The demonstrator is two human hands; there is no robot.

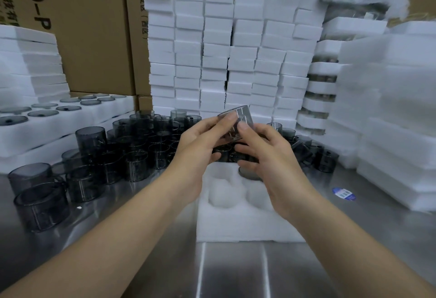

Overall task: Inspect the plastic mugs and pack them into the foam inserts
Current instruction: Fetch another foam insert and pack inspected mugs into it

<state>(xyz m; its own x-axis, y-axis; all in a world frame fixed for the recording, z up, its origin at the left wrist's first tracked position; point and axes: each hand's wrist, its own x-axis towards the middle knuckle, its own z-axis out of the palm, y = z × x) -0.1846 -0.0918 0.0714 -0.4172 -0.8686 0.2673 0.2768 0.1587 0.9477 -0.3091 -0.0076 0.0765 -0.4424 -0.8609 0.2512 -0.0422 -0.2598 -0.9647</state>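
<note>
I hold one smoky grey plastic mug up in the middle of the frame, tilted, with both hands grasping it. My left hand curls round its left side with a fingertip on the wall. My right hand takes the right side, one fingertip pressed against the ribbed face.

Just below the hands a white foam insert lies on the steel table, its round recesses facing up. A dark mug seems to sit in the recess at its upper right, partly hidden by my right hand.

A crowd of loose mugs fills the left of the frame and runs behind my hands toward the right. At the far left, foam trays hold grey round pieces. Stacks of foam blocks rise at centre top, with cardboard boxes behind them at upper left. More foam is piled at the right edge, and a blue sticker lies on the table beside it.
</note>
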